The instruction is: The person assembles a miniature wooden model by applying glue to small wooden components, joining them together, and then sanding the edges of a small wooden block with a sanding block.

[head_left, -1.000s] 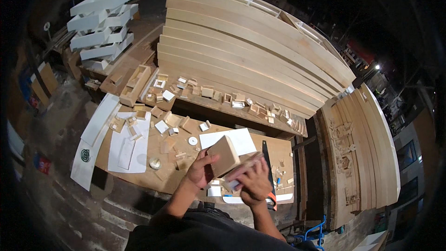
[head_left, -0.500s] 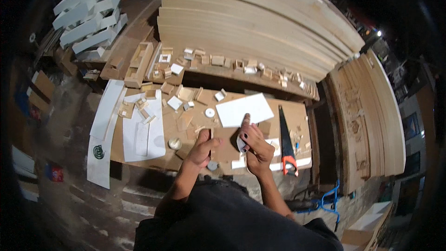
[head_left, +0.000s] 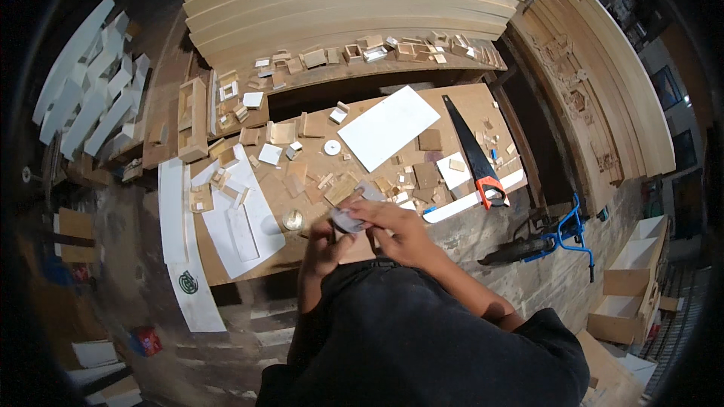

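Close to my body, my left hand is closed round a small flat piece of light wood. My right hand comes in from the right and pinches a thin greyish-white sheet, which looks like sandpaper, against the wood's far end. The two hands nearly meet there, and fingers cover part of both pieces. Just beyond them lie a grey flat piece and several small wood offcuts. A round pale lidded tin or disc sits to the left of my hands.
A handsaw with an orange-black handle lies on the workbench, right of a white board. Small wooden boxes line the back. Stacked long boards stand behind. A blue-framed bike is at the right.
My hands have come together near my body, and my right hand has brought the greyish sheet onto the wood in my left. The view has shifted and turned.
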`<state>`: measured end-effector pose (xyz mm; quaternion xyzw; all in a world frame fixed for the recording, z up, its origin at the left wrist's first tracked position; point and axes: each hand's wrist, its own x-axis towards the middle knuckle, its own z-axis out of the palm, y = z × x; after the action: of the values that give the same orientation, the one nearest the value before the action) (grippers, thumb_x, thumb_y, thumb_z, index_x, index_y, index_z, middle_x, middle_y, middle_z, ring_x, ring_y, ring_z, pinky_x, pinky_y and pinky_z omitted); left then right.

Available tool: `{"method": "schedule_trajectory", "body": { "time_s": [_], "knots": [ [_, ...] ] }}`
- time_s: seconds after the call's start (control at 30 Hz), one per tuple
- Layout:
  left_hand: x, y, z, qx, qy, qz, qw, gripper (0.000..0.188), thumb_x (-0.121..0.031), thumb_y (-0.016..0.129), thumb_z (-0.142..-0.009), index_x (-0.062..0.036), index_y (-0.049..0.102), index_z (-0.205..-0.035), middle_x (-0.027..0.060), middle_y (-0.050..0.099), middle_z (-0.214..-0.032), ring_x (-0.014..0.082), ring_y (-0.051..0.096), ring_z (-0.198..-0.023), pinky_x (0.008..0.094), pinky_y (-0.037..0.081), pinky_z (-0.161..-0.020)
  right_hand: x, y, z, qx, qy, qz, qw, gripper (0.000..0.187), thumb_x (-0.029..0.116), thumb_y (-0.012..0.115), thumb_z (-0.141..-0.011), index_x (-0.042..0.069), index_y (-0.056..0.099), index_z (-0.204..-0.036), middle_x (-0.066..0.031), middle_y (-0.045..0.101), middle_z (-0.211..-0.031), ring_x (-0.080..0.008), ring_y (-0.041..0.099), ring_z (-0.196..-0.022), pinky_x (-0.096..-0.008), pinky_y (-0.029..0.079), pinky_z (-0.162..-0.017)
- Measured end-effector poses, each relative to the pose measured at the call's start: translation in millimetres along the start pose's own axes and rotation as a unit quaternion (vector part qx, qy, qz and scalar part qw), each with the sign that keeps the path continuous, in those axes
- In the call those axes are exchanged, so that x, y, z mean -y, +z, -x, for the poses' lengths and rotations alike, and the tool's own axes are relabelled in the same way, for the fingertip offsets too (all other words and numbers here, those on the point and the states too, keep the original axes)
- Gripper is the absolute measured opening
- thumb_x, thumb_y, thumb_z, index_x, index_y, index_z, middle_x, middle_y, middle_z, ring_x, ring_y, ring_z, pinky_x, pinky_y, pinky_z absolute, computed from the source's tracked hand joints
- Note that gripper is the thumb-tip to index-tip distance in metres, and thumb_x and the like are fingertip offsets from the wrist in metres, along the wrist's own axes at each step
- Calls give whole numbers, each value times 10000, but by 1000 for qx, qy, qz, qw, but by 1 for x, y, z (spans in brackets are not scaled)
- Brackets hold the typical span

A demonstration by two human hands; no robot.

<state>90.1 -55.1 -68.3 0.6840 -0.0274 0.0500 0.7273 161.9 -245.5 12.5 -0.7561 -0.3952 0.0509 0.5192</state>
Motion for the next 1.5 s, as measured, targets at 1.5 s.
{"method": "schedule_trajectory", "body": {
  "time_s": [1.5],
  "knots": [
    [-6,34,39,78,-173,-296,936,596,-205,743,-719,-100,646,-1298,200,727,-1000,391,696,-958,427,570,-813,-9,-17,32,205,195,76,956,468,-56,580,-748,16,698,-1196,-202,721,-1148,-372,715,-986,-387,565,-878]
  ]
}}
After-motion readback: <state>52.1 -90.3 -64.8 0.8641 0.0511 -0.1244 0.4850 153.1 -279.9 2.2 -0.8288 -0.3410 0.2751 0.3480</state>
